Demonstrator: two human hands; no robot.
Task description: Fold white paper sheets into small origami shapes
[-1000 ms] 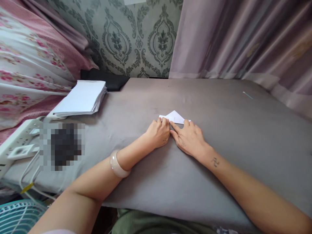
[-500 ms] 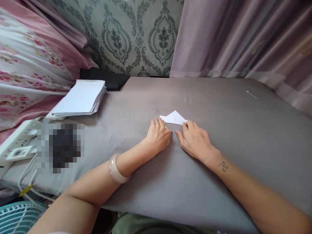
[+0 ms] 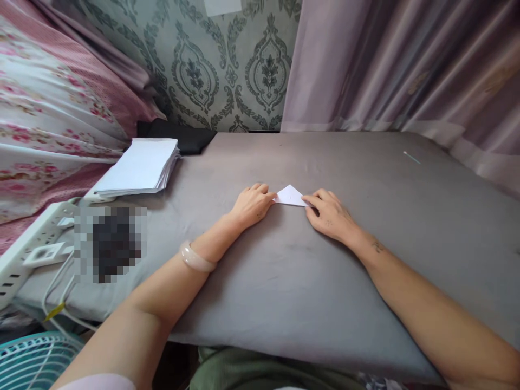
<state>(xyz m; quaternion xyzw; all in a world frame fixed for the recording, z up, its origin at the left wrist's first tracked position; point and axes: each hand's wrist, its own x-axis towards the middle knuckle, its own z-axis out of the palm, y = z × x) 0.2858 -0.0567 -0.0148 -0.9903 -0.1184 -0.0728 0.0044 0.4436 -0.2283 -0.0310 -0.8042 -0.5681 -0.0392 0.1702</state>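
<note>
- Change noted: half a second earlier both my hands lay along the near edge of the folded paper [image 3: 290, 196]; my left hand [image 3: 254, 205] has since shifted left and farther out, and each hand now sits at its own end
- Consequence, in my judgement: the sheet is steadied from both ends and its middle is exposed, so the fold can be handled evenly
- Left grip: nearly closed, fingers curled, tips taking the left corner; the underside contact is hidden
- Right grip: my right hand [image 3: 331, 214] has the right corner between forefinger and thumb, with little gap, other fingers bent beyond
- Location: paper lies between the hands on the grey cover [image 3: 304, 287], peak pointing to the far side, straight edge near me
- Surroundings: paper stack [image 3: 140, 165] at far left, thin stick [image 3: 412, 157] at far right, both well apart from my hands
</note>
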